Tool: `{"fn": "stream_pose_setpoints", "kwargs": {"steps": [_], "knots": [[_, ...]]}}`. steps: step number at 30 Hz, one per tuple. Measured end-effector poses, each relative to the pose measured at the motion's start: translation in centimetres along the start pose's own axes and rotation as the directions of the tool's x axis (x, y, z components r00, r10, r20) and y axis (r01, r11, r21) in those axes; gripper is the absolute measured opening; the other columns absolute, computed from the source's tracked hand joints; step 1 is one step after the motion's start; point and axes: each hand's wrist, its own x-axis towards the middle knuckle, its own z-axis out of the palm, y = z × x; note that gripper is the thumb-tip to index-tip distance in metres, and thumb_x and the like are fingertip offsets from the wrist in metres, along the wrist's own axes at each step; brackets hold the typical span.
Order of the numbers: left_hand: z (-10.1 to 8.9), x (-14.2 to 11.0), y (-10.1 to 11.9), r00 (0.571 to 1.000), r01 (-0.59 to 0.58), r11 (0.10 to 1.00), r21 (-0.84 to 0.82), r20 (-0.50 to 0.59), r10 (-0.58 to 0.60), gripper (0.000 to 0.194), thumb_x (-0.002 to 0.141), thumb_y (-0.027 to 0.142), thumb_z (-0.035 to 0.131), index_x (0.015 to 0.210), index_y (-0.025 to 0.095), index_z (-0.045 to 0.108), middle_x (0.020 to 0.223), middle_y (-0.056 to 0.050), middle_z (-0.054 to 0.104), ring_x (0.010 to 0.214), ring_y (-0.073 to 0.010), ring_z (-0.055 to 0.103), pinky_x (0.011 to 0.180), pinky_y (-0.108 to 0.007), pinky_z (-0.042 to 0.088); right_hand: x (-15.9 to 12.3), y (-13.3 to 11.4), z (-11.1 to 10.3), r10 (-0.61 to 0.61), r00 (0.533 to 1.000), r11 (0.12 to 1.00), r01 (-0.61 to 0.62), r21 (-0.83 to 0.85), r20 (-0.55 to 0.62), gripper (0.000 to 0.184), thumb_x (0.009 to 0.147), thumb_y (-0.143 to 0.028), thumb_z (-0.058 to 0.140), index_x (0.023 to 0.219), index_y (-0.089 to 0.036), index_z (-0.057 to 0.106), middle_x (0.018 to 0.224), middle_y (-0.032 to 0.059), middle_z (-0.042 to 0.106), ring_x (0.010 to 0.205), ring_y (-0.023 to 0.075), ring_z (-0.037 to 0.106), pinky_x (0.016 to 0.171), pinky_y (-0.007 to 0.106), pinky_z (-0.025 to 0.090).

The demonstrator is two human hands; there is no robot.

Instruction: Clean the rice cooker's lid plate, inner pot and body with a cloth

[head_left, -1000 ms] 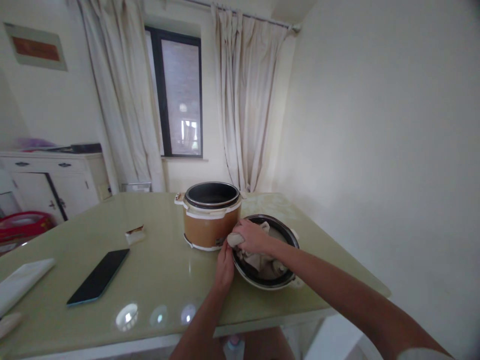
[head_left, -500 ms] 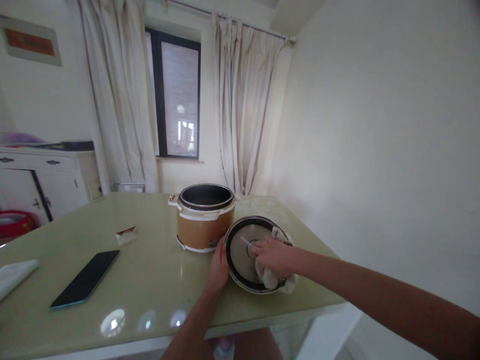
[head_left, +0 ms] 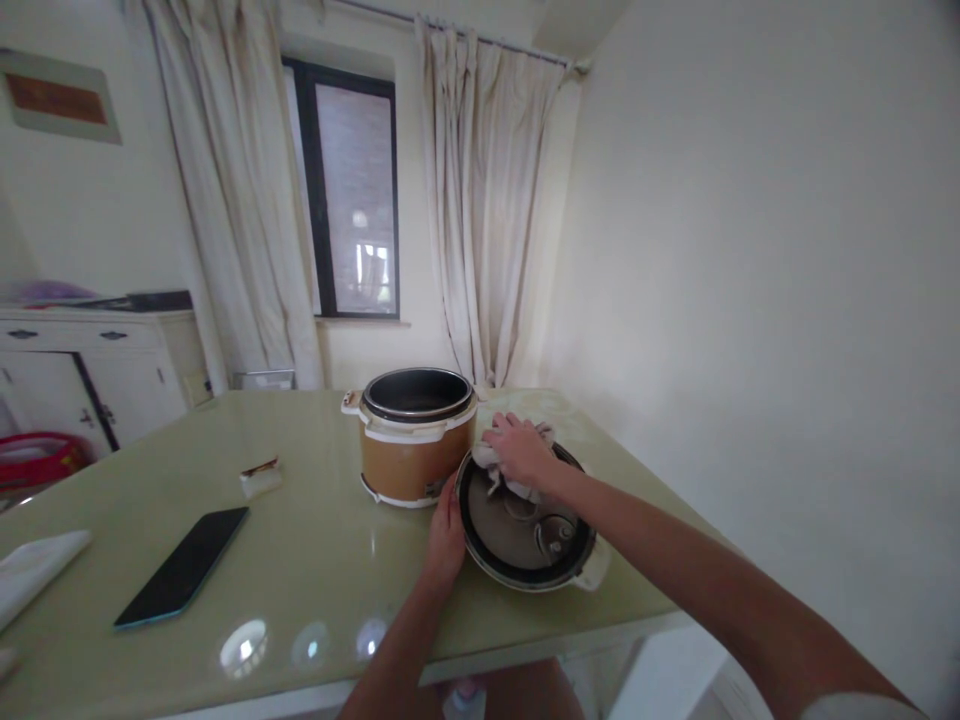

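A round pressure cooker lid (head_left: 495,545) is tipped up on the table, its grey inner face and dark sealing ring toward me. My left hand (head_left: 448,535) grips the lid's left rim, fingers partly hidden behind it. At the lid's upper edge my right hand (head_left: 517,450) presses a pale crumpled cloth (head_left: 487,460) against the surface, fingers closed over it. Just behind and left of the lid stands the brown and white cooker body (head_left: 405,460), open on top with a dark inner pot (head_left: 420,388) inside.
The pale green table (head_left: 315,540) has a glossy top. A dark phone-like slab (head_left: 184,567) lies on the left, with a small white packet (head_left: 260,478) beyond it. White folded material (head_left: 37,570) is at the far left. A wall (head_left: 750,300) rises along the right side.
My right hand has moved the cloth from the lid's right side up and left to its upper edge, uncovering a valve fitting. The left hand stays on the rim.
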Motion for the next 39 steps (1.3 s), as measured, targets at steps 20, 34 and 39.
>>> {"fn": "stream_pose_setpoints", "kwargs": {"steps": [20, 34, 39], "knots": [[0.0, 0.2, -0.1, 1.0, 0.012, 1.0, -0.011, -0.027, -0.012, 0.057, 0.107, 0.054, 0.035, 0.145, 0.017, 0.057, 0.15, -0.014, 0.061, 0.144, -0.0261, 0.052, 0.125, -0.046, 0.035, -6.2, 2.2, -1.9, -0.33, 0.889, 0.94, 0.339, 0.027, 0.319, 0.015, 0.074, -0.007, 0.078, 0.082, -0.02, 0.076, 0.107, 0.0125, 0.07, 0.104, 0.0304, 0.058, 0.086, 0.042, 0.046], [0.0, 0.2, -1.2, 0.999, 0.003, 1.0, 0.024, -0.043, -0.002, 0.055, 0.106, 0.051, 0.036, 0.145, 0.019, 0.058, 0.151, -0.014, 0.06, 0.146, -0.0257, 0.051, 0.126, -0.044, 0.034, 0.7, -2.7, 1.5, -0.12, 0.992, 0.992, 0.121, 0.032, -0.027, 0.035, 0.083, -0.022, 0.073, 0.118, -0.018, 0.067, 0.123, 0.0171, 0.064, 0.115, 0.0359, 0.057, 0.091, 0.049, 0.05], [0.1, 0.2, -1.1, 0.999, -0.003, 1.0, -0.001, -0.042, 0.003, 0.054, 0.107, 0.05, 0.035, 0.144, 0.017, 0.056, 0.148, -0.015, 0.062, 0.142, -0.0256, 0.054, 0.126, -0.045, 0.035, -2.2, -4.2, 2.0, -0.331, 0.939, 0.939, 0.318, 0.132, 0.092, 0.034, 0.084, -0.032, 0.073, 0.115, -0.018, 0.071, 0.118, 0.0152, 0.064, 0.109, 0.0322, 0.06, 0.084, 0.042, 0.051]]}}
